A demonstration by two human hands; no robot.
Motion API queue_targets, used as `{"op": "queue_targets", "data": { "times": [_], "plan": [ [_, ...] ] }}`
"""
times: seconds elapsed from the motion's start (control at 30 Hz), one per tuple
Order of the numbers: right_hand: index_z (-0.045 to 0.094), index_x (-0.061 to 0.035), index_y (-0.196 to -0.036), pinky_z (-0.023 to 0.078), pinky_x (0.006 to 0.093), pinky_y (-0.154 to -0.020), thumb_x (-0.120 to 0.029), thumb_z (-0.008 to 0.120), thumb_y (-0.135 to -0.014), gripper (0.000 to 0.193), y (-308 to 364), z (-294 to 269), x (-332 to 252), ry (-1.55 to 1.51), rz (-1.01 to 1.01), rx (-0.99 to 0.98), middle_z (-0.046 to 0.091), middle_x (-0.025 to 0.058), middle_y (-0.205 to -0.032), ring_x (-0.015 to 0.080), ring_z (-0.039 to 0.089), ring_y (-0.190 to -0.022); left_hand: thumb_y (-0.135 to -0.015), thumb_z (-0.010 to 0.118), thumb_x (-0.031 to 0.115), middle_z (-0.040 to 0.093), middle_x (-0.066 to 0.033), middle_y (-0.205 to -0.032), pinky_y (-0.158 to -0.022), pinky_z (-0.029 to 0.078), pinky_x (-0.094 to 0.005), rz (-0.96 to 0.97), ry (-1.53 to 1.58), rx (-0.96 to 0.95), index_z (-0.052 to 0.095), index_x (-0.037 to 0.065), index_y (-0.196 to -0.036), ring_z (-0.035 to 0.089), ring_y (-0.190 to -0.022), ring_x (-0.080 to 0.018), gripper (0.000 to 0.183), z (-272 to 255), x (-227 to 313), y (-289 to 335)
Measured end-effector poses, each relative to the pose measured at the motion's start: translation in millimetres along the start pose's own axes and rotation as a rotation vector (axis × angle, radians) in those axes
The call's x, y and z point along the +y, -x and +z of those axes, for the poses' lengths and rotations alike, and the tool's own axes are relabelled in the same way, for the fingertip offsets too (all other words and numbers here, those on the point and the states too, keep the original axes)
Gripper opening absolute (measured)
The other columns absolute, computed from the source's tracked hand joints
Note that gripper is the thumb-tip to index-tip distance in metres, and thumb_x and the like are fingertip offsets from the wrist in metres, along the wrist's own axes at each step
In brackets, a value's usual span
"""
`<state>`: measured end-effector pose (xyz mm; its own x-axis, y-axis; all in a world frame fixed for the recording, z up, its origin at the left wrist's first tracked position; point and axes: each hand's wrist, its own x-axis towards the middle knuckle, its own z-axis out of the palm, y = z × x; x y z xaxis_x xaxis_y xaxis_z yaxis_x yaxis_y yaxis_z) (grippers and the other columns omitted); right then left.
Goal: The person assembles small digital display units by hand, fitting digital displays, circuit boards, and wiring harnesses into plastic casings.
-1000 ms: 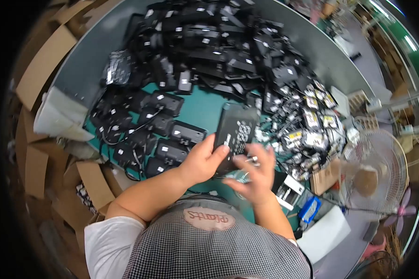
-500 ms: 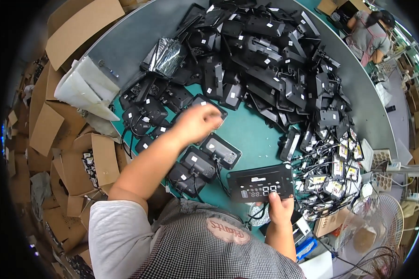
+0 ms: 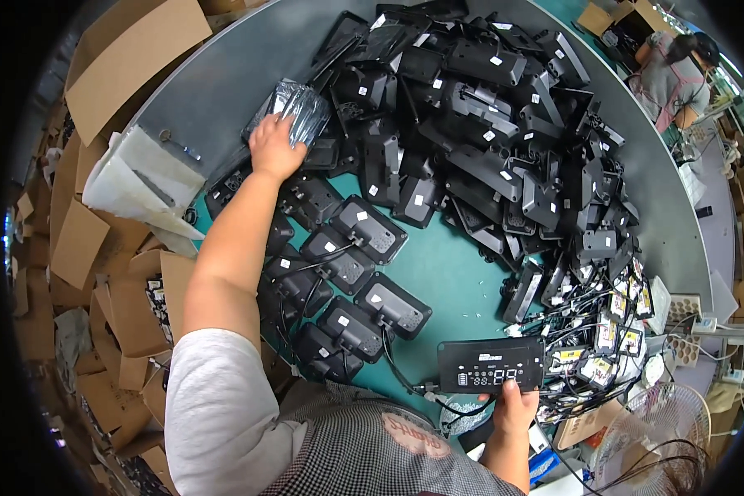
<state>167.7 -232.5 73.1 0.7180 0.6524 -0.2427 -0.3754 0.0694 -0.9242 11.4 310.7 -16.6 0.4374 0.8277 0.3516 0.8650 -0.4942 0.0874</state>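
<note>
In my right hand [image 3: 512, 407] is a flat black display panel [image 3: 465, 360] with white digits and small icons on its face. My thumb lies on its lower right edge, and a black cable runs from its lower left side. Far to the left, my left hand [image 3: 276, 149] reaches onto a shiny, clear-wrapped flat pack [image 3: 306, 106], fingers stretched over its near edge. Between my arms, several black housings [image 3: 372, 225] lie back side up on the green table top [image 3: 446, 281], some with cables attached.
A large heap of black housings [image 3: 484, 161] covers the table's far side, inside a grey raised wall [image 3: 665, 190]. Wired modules with labels [image 3: 608, 331] crowd the right. A fan [image 3: 657, 430] stands at lower right, cardboard boxes [image 3: 132, 62] at left. Another person [image 3: 670, 83] works at far right.
My left hand has moved up and left, from above the housings to the wrapped pack, and its fingers have stretched out. The display panel stays in my right hand, now lower and farther right in view.
</note>
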Motion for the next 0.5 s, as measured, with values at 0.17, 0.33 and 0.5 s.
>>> {"op": "queue_targets", "data": {
  "times": [0.17, 0.33, 0.5],
  "plan": [
    [0.047, 0.0057, -0.119, 0.056, 0.0317, -0.05, -0.01, 0.056, -0.089, 0.035, -7, 1, 5, 0.028, 0.037, 0.041, 0.063, 0.0187, -0.101, 0.0259, 0.066, -0.073, -0.071, 0.077, 0.05, 0.053, -0.0105, -0.127, -0.1, 0.04, -0.0437, -0.325, -0.122, -0.404, 0.054, 0.007, -0.127, 0.047, -0.123, -0.027, 0.074, -23, 35, -30],
    [0.052, 0.0042, -0.117, 0.056, 0.0299, -0.052, -0.014, 0.062, -0.089, 0.035, -1, 11, -2, 0.006, 0.042, 0.056, 0.064, 0.0157, -0.098, 0.0225, 0.066, -0.073, -0.072, 0.077, 0.045, 0.057, -0.0113, -0.118, -0.092, 0.045, -0.0432, -0.266, -0.088, -0.244, 0.058, 0.006, -0.115, 0.054, -0.114, -0.0273, 0.061, 4, 25, -21],
    [0.052, 0.0039, -0.117, 0.054, 0.0293, -0.053, -0.011, 0.057, -0.091, 0.031, 15, 7, -2, 0.021, 0.022, 0.057, 0.065, 0.0151, -0.097, 0.021, 0.065, -0.072, -0.084, 0.07, 0.031, 0.068, -0.0135, -0.088, -0.076, 0.048, -0.0369, -0.396, 0.632, -0.09, 0.064, 0.001, -0.094, 0.064, -0.083, -0.0253, 0.032, -25, 17, -18]
  ]
}}
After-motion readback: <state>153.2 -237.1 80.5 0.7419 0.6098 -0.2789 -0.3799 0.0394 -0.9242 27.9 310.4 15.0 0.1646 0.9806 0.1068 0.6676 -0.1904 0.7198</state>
